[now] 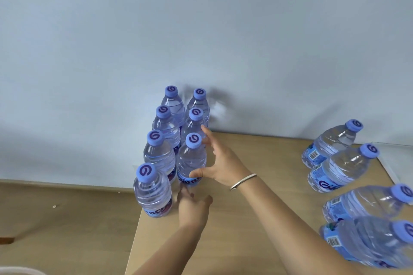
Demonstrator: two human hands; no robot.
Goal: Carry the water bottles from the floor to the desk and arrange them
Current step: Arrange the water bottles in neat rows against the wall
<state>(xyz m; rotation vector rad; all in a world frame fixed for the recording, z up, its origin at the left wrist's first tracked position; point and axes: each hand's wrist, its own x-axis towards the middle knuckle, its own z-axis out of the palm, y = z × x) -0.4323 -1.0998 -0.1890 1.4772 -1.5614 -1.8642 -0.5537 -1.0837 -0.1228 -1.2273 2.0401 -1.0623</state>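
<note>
Seven water bottles stand upright in two rows at the far left corner of the wooden table [257, 219], against the pale wall [201, 29]: four in the left row and three in the right, all with blue caps. The right hand [220, 162] reaches in with fingers spread wide, its thumb touching the label of the nearest bottle of the right row [191, 161] and its fingertips up beside the cap of the bottle behind. The left hand [193, 206] lies lower, fingers relaxed and pointing at the base of that same bottle, just right of the nearest bottle of the left row [153, 192]; it grips nothing. A thin bracelet [243, 181] circles the right wrist. Four more bottles [348, 169] stand in a line along the table's right side, well apart from the group.
</note>
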